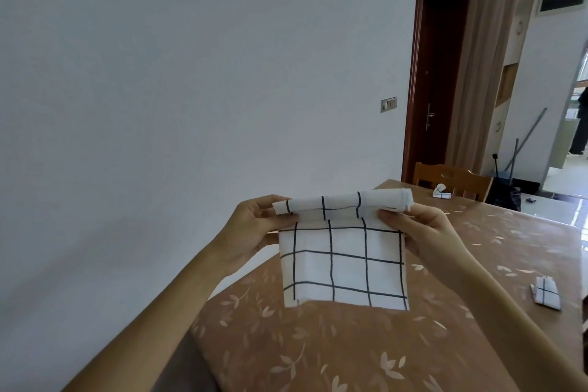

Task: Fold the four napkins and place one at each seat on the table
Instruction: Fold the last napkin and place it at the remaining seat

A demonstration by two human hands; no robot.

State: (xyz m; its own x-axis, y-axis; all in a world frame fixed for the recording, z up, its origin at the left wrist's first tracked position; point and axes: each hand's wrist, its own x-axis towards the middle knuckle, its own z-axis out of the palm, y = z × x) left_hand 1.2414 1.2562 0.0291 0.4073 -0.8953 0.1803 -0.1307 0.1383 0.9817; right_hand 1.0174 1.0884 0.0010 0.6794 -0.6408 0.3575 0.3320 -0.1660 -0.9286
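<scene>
A white napkin with a black grid hangs in the air above the table, its top edge rolled over into a thick band. My left hand pinches the left end of that roll, and my right hand pinches the right end. The lower part of the napkin drops flat toward the brown leaf-patterned tablecloth. A folded napkin lies near the table's right edge. Another folded napkin sits at the far end by the chair.
A wooden chair stands at the far end of the table. A white wall runs along the left. A dark red door and a curtain are behind the chair, with a tiled passage to the right.
</scene>
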